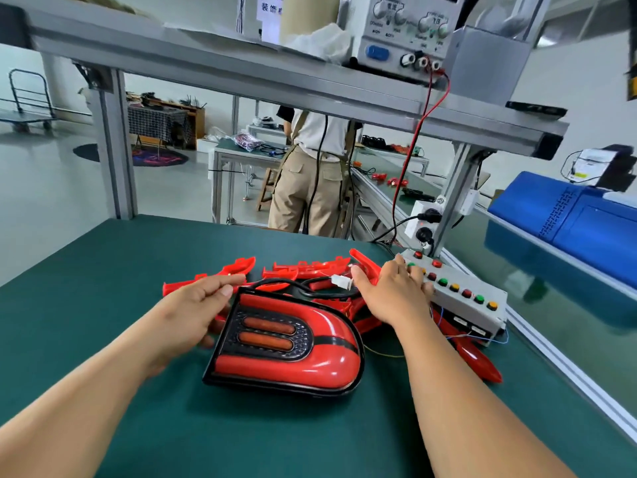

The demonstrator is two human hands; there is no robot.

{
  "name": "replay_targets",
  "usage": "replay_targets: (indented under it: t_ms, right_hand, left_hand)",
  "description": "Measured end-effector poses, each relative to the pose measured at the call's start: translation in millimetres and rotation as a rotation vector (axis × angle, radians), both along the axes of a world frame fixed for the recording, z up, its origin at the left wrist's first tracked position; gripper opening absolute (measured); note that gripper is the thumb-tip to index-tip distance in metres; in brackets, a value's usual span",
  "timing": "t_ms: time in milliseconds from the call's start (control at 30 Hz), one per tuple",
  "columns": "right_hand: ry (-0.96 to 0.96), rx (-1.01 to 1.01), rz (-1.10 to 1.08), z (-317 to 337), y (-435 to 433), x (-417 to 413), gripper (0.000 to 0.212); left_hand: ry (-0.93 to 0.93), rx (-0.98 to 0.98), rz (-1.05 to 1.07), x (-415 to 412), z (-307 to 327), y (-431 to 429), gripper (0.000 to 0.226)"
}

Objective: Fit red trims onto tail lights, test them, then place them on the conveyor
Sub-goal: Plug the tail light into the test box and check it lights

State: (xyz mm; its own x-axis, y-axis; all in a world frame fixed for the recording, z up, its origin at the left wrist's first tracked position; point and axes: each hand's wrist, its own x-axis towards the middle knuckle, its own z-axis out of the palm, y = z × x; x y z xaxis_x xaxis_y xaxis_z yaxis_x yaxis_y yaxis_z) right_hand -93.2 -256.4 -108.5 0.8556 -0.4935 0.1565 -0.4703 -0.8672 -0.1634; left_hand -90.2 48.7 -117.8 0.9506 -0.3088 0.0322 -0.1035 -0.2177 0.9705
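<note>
One tail light [286,346] lies between left hand [196,308] and right hand [393,291].

We log a glossy red tail light [286,350] with black rim, black dotted inset and two orange bars; red trims [303,265]; dark green worktop [138,263]; grey button box [475,282] at its right edge with red, green and yellow buttons [442,281]; white connector [342,281]; black cable [275,281].

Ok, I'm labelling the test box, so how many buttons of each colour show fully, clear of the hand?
Red buttons: 4
Green buttons: 2
Yellow buttons: 2
Total: 8 on the control box; the right hand partly covers others.
</note>
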Motion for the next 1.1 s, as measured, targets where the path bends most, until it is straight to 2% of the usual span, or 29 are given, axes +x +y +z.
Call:
replay_targets:
  t_ms: [200,433,633,800,1100]
  right_hand:
    - [0.121,-0.089,-0.013,8,-12,7,0.098]
    - [0.166,-0.184,-0.013,8,-17,6,0.094]
    - [0.156,-0.192,-0.014,5,-16,6,0.091]
    - [0.116,-0.151,-0.016,-3,-16,4,0.088]
    - [0.006,-0.122,-0.110,-14,-20,-6,0.089]
  left_hand:
    - [0.047,-0.032,-0.043,-1,0,3,0.028]
    - [-0.002,-0.053,-0.026,2,0,4,0.027]
    - [-0.061,-0.018,0.045,3,-3,2,0.026]
    - [0.075,-0.212,0.077,2,2,-2,0.022]
    - [0.072,-0.226,0.069,2,2,-5,0.022]
